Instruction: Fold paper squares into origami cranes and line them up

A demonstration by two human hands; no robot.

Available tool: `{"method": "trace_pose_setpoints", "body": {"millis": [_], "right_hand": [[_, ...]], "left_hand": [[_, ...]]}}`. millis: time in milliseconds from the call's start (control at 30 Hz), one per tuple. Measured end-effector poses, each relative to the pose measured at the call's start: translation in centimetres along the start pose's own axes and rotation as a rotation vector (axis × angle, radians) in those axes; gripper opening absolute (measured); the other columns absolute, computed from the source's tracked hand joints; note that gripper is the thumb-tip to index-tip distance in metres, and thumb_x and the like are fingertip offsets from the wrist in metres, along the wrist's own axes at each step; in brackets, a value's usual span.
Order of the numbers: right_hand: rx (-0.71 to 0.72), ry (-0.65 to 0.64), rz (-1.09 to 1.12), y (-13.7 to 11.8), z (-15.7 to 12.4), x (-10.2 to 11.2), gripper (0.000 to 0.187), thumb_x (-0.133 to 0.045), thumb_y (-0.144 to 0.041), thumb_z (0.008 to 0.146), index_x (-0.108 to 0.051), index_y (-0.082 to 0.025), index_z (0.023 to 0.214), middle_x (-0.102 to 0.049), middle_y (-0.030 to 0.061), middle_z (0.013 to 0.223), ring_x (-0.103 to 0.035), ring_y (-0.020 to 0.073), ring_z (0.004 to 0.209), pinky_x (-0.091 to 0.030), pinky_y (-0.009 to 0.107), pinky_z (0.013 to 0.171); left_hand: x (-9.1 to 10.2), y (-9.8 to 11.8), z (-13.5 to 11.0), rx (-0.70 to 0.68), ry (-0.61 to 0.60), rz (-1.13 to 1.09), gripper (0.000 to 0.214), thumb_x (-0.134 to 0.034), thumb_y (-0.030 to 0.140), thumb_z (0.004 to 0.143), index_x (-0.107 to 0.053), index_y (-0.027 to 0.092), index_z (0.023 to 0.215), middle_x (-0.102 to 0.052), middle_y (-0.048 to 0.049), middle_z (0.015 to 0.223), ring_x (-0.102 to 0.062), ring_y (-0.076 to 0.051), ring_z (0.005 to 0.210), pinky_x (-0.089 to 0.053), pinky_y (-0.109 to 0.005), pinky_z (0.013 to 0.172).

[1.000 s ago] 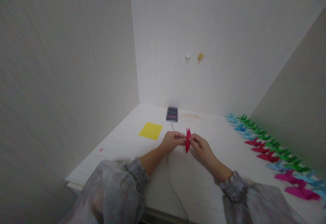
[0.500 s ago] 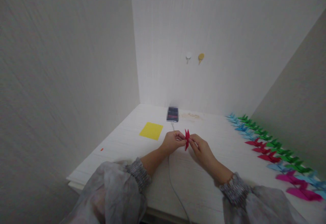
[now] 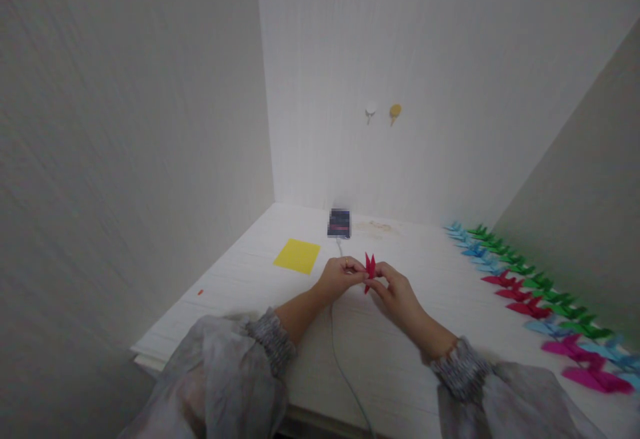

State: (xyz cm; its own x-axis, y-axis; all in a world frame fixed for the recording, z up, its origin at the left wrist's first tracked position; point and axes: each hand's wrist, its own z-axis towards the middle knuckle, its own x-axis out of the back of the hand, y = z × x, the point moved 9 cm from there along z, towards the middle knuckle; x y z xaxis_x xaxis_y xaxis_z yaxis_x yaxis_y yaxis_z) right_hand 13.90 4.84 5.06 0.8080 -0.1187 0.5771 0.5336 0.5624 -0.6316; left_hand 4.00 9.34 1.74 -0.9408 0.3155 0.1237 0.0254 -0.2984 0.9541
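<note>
A small red folded-paper piece [image 3: 371, 266] is held up between my two hands over the middle of the white table [image 3: 400, 372]. Two pointed tips stick up from it and a narrow point hangs below. My left hand [image 3: 342, 276], with a ring on one finger, pinches it from the left. From the right, my right hand [image 3: 395, 286] grips its other side between thumb and fingers. Part of the paper is hidden behind the fingertips. Just left of my left hand lies a flat yellow paper square [image 3: 297, 256].
Rows of folded paper cranes [image 3: 530, 307] in green, blue, red and pink line the right side. A phone with a blurred screen [image 3: 339, 224] leans at the back wall, its cable [image 3: 345, 376] running to the front edge. Two hooks [image 3: 395, 111] hang on the wall; an orange scrap [image 3: 201, 292] lies left.
The red paper has turned slightly, so its upper tips look wider and further apart. My right thumb has shifted lower on it; my left hand has barely moved.
</note>
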Motion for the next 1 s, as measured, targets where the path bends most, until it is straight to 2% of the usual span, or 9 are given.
{"method": "trace_pose_setpoints", "body": {"millis": [367,567,667,833,1000], "right_hand": [[-0.108,0.035,0.116,1.1,0.2,0.0,0.011,-0.048,-0.025,0.076,-0.056,-0.019,0.072,-0.057,0.0018,0.071,-0.053,0.0163,0.070,-0.040,0.028,0.066],[-0.182,0.033,0.212,1.9,0.1,-0.7,0.013,-0.045,-0.029,0.078,-0.053,-0.019,0.075,-0.056,0.0022,0.071,-0.052,0.0165,0.069,-0.040,0.028,0.066],[-0.178,0.045,0.273,2.1,0.1,-0.9,0.013,-0.043,-0.029,0.080,-0.051,-0.019,0.078,-0.055,0.0024,0.073,-0.051,0.0160,0.071,-0.040,0.028,0.066],[-0.169,0.054,0.267,2.0,0.2,-0.8,0.011,-0.044,-0.028,0.079,-0.051,-0.019,0.079,-0.054,0.0024,0.075,-0.051,0.0163,0.072,-0.039,0.029,0.068],[-0.159,0.056,0.252,1.7,0.2,-0.8,0.011,-0.046,-0.027,0.077,-0.052,-0.019,0.078,-0.054,0.0022,0.074,-0.049,0.0167,0.072,-0.038,0.029,0.068]], "left_hand": [[-0.4,0.5,-0.2,0.027,0.001,-0.077,0.019,-0.064,0.027,0.059,-0.058,0.013,0.069,-0.060,-0.0025,0.066,-0.054,-0.011,0.059,-0.041,-0.023,0.059],[-0.9,0.9,-0.4,0.003,-0.013,-0.069,0.019,-0.057,0.029,0.067,-0.054,0.014,0.078,-0.055,-0.0009,0.070,-0.052,-0.009,0.060,-0.041,-0.021,0.057],[-0.7,1.6,-0.4,-0.060,0.003,0.010,0.016,-0.050,0.029,0.073,-0.052,0.015,0.081,-0.054,-0.0024,0.077,-0.052,-0.010,0.065,-0.041,-0.021,0.059],[-0.3,3.2,-0.5,-0.216,0.059,0.197,0.013,-0.044,0.024,0.077,-0.053,0.016,0.080,-0.054,-0.0046,0.085,-0.050,-0.014,0.081,-0.040,-0.024,0.071],[-0.4,3.1,-0.5,-0.193,0.075,0.320,0.017,-0.038,0.022,0.079,-0.054,0.016,0.081,-0.056,-0.0025,0.077,-0.051,-0.013,0.072,-0.040,-0.026,0.069]]}}
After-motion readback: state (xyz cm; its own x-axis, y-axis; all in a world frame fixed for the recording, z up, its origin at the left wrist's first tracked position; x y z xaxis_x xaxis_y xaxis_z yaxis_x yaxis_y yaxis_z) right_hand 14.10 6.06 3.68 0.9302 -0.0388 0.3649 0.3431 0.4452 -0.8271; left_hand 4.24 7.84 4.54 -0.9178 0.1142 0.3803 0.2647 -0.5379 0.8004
